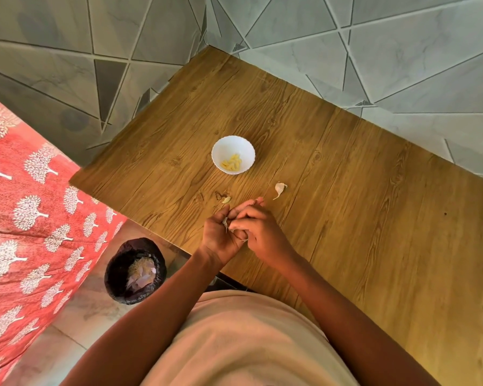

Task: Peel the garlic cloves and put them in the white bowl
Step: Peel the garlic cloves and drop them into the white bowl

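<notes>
Garlic clove (226,223) held between both hands above the near edge of the surface (346,190).

The left hand (221,235) grips the clove with curled fingers; the right hand (258,232) pinches at its papery skin, both hands touching. An unpeeled clove (279,188) lies on the surface just beyond the right hand; a smaller clove piece (226,200) lies near the left fingertips. The white bowl (232,147) stands farther back, holding peeled yellow cloves (231,163). A dark-lined bin (135,271) with skins sits on the floor, beside a red patterned cloth (25,218).
</notes>
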`<state>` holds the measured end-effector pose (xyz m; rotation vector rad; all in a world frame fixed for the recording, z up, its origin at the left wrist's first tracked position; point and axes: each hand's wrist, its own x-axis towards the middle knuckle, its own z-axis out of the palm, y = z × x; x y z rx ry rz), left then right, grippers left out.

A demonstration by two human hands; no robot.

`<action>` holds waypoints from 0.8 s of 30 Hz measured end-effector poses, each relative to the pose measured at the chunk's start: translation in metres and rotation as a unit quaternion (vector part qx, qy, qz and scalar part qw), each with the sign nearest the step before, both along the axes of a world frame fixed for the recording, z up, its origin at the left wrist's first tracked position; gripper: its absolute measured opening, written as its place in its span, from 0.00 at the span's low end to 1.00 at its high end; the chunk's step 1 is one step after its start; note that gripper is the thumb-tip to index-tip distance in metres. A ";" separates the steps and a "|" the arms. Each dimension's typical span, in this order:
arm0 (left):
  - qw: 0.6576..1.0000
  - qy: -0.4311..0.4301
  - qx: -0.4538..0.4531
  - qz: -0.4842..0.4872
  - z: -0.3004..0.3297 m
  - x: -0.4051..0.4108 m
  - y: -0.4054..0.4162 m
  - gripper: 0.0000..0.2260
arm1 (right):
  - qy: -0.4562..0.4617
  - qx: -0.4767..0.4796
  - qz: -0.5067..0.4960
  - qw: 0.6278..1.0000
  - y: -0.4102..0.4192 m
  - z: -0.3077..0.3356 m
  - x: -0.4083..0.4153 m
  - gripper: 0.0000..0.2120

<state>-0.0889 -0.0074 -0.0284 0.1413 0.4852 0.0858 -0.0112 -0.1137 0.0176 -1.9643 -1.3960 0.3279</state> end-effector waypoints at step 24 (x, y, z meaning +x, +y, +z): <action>0.998 -0.005 -0.050 0.026 0.008 0.007 -0.003 0.27 | -0.072 0.043 -0.016 0.996 -0.021 -0.003 0.012 0.06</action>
